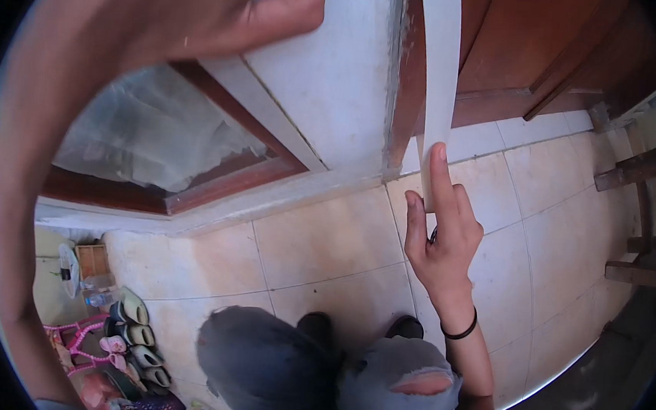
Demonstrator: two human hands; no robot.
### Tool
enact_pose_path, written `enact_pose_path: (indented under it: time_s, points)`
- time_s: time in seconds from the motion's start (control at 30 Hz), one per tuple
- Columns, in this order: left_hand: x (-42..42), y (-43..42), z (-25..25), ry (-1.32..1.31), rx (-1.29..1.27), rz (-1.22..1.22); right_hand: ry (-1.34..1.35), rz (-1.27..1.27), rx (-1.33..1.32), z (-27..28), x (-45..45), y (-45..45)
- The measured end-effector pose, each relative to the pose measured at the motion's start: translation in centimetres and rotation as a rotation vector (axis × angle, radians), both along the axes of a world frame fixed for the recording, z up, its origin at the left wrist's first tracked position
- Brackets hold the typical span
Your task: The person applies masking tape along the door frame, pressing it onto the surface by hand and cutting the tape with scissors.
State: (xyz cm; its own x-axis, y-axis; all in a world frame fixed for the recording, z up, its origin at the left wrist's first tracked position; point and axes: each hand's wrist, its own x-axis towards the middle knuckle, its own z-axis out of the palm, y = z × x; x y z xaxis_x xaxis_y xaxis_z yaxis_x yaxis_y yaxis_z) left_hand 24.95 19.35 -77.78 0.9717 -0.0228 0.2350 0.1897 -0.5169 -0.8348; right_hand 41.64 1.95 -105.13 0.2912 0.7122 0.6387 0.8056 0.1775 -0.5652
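A long white strip (pixel 443 67), like tape or paper, runs down from the top edge in front of the wooden door. My right hand (pixel 448 241) is closed on its lower end, which passes between thumb and index finger. A dark ring and a black wristband are on that hand. High at the upper left, my left hand (pixel 262 19) is raised close before the white wall (pixel 306 95). Only its thumb side shows; the other fingers are cut off by the frame's top, so whatever they hold is hidden.
Behind the strip is a brown wooden door (pixel 540 52); a wood-framed window (pixel 164 130) is at left. A dark wooden chair or table (pixel 647 168) stands at right. Shoes (pixel 137 325) sit on a pink rack at lower left. My knees (pixel 269 362) are above the tiled floor (pixel 329 282).
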Motion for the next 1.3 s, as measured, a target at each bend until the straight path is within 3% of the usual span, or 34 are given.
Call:
enact_pose_path:
  time_s: [0.23, 0.4, 0.97, 1.07, 1.17, 1.23, 1.3]
  points:
    - [0.3, 0.4, 1.5, 0.095, 0.013, 0.019, 0.007, -0.099, 0.072, 0.2, -1.1, 0.0]
    - [0.7, 0.0, 0.6, 0.077, -0.003, 0.053, -0.084, -0.103, -0.118, 1.8, -1.0, 1.0]
    - [0.6, 0.4, -0.7, 0.135, -0.031, 0.100, -0.112, -0.102, -0.225, 2.9, -0.6, 3.1]
    - [0.7, 1.3, -1.3, 0.132, -0.025, 0.085, -0.104, -0.116, -0.244, 3.4, -0.8, 3.1]
    - [1.2, 2.1, -2.1, 0.007, 0.071, -0.167, -0.093, -0.127, -0.267, 3.7, -0.9, 3.0]
    - [0.6, 0.3, -1.8, 0.170, -0.142, 0.032, -0.094, -0.124, -0.268, 3.5, -0.8, 3.1]
    - [0.8, -0.1, -2.2, 0.190, -0.145, 0.061, -0.131, -0.100, -0.225, 3.0, -0.5, 3.3]
